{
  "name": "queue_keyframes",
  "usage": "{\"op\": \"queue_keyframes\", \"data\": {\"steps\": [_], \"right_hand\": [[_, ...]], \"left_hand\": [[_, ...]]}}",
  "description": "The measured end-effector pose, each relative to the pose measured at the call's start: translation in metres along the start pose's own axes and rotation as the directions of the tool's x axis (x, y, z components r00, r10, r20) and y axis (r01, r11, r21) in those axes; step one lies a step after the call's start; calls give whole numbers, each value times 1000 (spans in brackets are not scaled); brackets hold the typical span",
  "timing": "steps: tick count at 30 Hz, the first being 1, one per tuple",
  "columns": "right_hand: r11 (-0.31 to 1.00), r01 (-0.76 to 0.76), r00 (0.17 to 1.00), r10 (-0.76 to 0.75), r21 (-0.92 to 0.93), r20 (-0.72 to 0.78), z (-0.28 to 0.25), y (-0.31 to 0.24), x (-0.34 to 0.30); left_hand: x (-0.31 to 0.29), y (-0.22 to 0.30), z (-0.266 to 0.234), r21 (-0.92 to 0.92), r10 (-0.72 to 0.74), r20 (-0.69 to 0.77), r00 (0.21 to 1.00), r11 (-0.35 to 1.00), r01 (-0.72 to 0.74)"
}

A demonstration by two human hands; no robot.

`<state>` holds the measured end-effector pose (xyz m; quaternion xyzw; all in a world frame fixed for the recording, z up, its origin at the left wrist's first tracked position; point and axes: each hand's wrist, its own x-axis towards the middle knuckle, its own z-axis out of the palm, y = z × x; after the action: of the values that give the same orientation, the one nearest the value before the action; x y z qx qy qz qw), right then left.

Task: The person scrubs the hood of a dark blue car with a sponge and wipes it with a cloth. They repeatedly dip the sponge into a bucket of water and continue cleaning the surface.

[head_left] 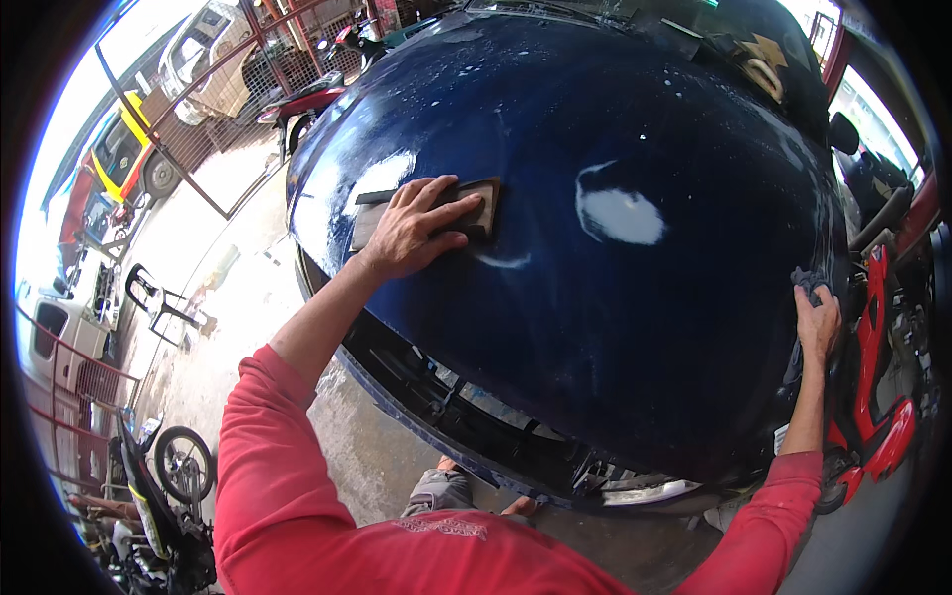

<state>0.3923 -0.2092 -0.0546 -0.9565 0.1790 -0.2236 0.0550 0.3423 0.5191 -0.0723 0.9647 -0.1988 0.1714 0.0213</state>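
A dark blue car hood (pixel 526 327) stretches out in front of me, wet and glossy, with a pale whitish patch right of its middle. On its left part, my left hand (pixel 412 226) bears down on a flat grey-brown sanding block (pixel 482 203), fingers spread over the top and thumb along the near side. The block lies against the paint. At the hood's right edge my right hand (pixel 819 319) clutches a crumpled dark grey cloth (pixel 811 284). Part of the cloth is hidden by the fingers.
Below the hood's front edge gapes the open grille area (pixel 466 407), with a headlight (pixel 650 493) at its right. Red motorcycle parts (pixel 873 357) stand close on the right. A black chair-like frame (pixel 164 302) lies on the left floor, and a motorcycle (pixel 149 486) stands lower left.
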Motion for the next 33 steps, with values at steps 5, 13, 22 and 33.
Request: {"op": "queue_keyframes", "data": {"steps": [5,13,22,33], "right_hand": [[844,391,921,-360,368,-153,-20,-211,-52],[814,491,822,-551,309,145,-82,-321,-37],[974,119,980,-147,194,137,21,-158,-24],[996,71,971,-80,47,227,14,-180,-6]], "left_hand": [[120,-37,22,-117,56,-184,981,990,-78],[24,-91,11,-131,386,-157,909,904,-407],[166,-74,16,-113,159,-154,975,978,-177],[141,-74,6,-69,160,-54,986,984,-163]]}}
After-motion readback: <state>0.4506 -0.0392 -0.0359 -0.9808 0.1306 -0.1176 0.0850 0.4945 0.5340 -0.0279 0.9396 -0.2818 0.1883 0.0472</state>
